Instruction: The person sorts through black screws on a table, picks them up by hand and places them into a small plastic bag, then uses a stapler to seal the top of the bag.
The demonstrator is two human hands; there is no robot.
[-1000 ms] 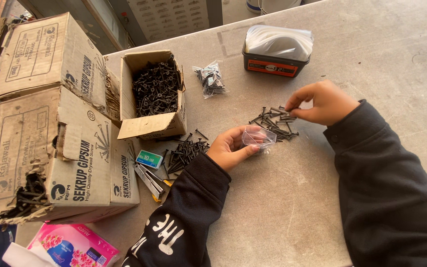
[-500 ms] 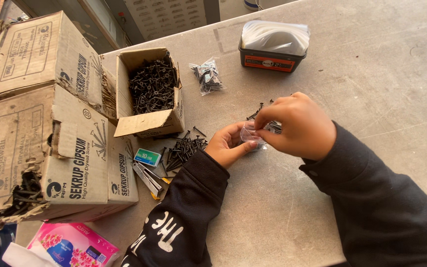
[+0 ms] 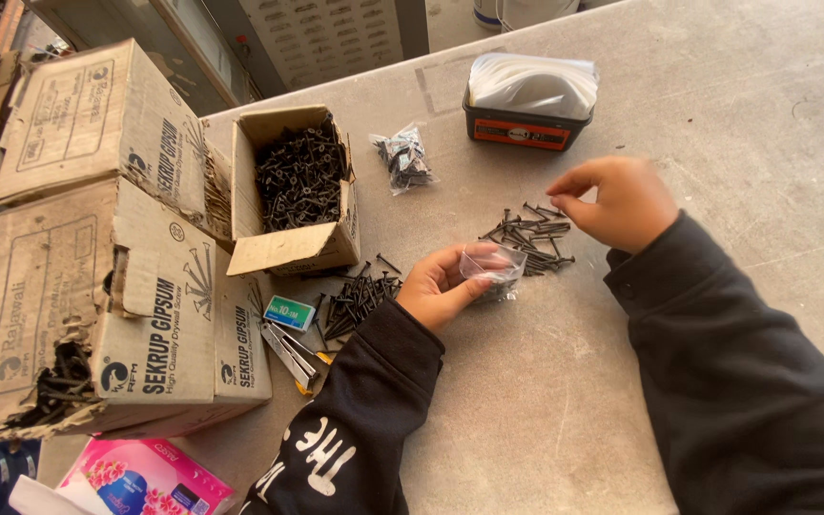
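The right hand point(image 3: 617, 202) has pulled back from the small clear plastic bag point(image 3: 491, 265), where half a second ago it was closed over the bag's mouth. It now hovers at about one o'clock from the bag, fingers curled narrow with the thumb and forefinger nearly pinched. Whether a screw sits between them cannot be told. The left hand point(image 3: 442, 284) has stayed put, cupped palm-up, holding the bag open at its fingertips with a few dark screws inside. That reads as one drop into the bag just finished, and the right hand going back for more.

The loose pile of black drywall screws point(image 3: 531, 234) lies on the grey concrete counter point(image 3: 717, 95), just beside the bag at its one o'clock and right under the right hand. A second scatter of black screws point(image 3: 360, 296) lies at nine o'clock of the left hand.

Room is tight toward nine o'clock, where an open cardboard box of screws point(image 3: 298, 181) and larger stacked cartons point(image 3: 97, 267) crowd the counter's edge. Toward three o'clock the counter runs bare and wide. At twelve o'clock stand a sealed bag of screws point(image 3: 402, 157) and a black tray of white bags point(image 3: 526, 100).
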